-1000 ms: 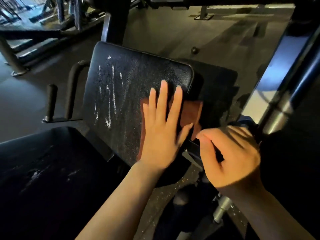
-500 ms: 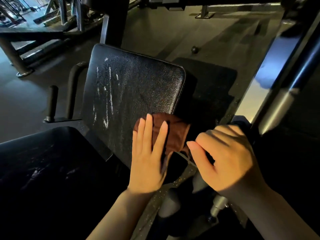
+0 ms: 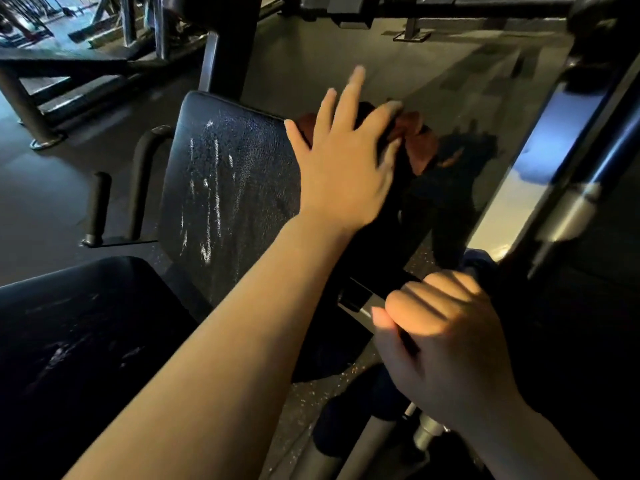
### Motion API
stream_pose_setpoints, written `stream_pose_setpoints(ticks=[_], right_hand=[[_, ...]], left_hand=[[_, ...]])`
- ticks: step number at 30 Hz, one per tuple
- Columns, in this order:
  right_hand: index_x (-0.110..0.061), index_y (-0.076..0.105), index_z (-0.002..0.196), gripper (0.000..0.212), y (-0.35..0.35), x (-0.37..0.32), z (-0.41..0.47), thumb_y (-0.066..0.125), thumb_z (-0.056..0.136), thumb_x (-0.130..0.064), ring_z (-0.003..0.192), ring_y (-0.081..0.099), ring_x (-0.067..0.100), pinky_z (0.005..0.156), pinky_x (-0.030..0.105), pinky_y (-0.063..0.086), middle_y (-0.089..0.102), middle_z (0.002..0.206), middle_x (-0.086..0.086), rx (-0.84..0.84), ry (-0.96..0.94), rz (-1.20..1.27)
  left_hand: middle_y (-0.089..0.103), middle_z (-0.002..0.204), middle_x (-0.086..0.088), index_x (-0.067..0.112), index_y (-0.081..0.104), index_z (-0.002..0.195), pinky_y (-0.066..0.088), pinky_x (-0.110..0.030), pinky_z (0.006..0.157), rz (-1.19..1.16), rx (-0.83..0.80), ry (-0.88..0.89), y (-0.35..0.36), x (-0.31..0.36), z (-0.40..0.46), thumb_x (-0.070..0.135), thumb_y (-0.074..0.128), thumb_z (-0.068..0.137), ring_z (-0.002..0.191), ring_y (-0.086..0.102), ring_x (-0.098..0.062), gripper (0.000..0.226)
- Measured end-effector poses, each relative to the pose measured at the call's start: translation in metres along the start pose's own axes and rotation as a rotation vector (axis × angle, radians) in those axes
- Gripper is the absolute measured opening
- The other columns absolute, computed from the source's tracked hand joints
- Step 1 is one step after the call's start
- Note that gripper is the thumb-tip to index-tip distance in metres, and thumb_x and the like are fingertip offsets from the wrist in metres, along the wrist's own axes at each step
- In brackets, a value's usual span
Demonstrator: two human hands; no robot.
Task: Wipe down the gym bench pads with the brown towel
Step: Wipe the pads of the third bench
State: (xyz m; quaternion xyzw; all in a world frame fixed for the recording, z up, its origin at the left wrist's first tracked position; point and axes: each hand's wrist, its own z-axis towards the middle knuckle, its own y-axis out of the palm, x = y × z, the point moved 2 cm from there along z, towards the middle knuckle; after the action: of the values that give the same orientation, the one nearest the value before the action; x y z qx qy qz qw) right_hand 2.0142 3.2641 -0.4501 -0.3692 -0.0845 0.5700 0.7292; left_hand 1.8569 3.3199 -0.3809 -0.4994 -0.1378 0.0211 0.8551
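Pressing the towel (image 3: pixel 420 147) with our flat left hand (image 3: pixel 343 168), we reach the backrest's (image 3: pixel 228 188) top right corner. Our right hand (image 3: pixel 446 344) grips a bar beside it. White streaks left of the towel and the seat (image 3: pixel 79 323) remain unwiped.

You have one view only, a wide-angle camera worn on the head, looking forward and steeply down. It sits close: your two forearms enter from the bottom edge and fill much of the lower frame. The upright back pad (image 3: pixel 228 188) stands at centre-left, tilted away from you, and serves as your landmark. Below and left of it the seat pad (image 3: pixel 86 323) runs off the frame edge. Beyond the back pad the gym floor (image 3: pixel 346 46) recedes. Straight lines bow near the borders.
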Motion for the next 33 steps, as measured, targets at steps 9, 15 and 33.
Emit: stream_pose_setpoints(ticks=[9, 15, 33], right_hand=[[-0.015, 0.053, 0.064, 0.031, 0.000, -0.001, -0.002, 0.051, 0.094, -0.020, 0.069, 0.023, 0.010, 0.074, 0.026, 0.022, 0.030, 0.070, -0.009, 0.047, 0.022, 0.059], [-0.015, 0.053, 0.064, 0.031, 0.000, 0.000, -0.004, 0.051, 0.095, -0.020, 0.074, 0.020, 0.007, 0.078, 0.025, 0.021, 0.029, 0.073, -0.009, 0.050, 0.027, 0.047], [-0.016, 0.047, 0.064, 0.031, 0.000, -0.004, -0.004, 0.054, 0.095, -0.018, 0.065, 0.038, 0.020, 0.078, 0.026, 0.020, 0.029, 0.068, -0.006, 0.079, 0.028, 0.021]], left_hand=[[0.049, 0.148, -0.014, 0.008, 0.065, 0.115, 0.016, -0.059, 0.119, 0.107, 0.014, 0.627, 0.018, -0.047, -0.105, 0.020, 0.036, 0.105, 0.143, 0.028, -0.040, 0.033], [0.063, 0.129, -0.008, 0.018, 0.057, 0.098, 0.019, -0.052, 0.119, 0.378, -0.119, 0.877, 0.015, -0.070, -0.155, 0.016, 0.036, 0.107, 0.139, 0.038, -0.028, 0.023], [0.060, 0.139, -0.011, 0.012, 0.072, 0.108, 0.026, -0.046, 0.117, 0.403, -0.080, 1.046, -0.015, -0.043, -0.067, 0.016, 0.047, 0.103, 0.137, 0.047, -0.033, 0.026]])
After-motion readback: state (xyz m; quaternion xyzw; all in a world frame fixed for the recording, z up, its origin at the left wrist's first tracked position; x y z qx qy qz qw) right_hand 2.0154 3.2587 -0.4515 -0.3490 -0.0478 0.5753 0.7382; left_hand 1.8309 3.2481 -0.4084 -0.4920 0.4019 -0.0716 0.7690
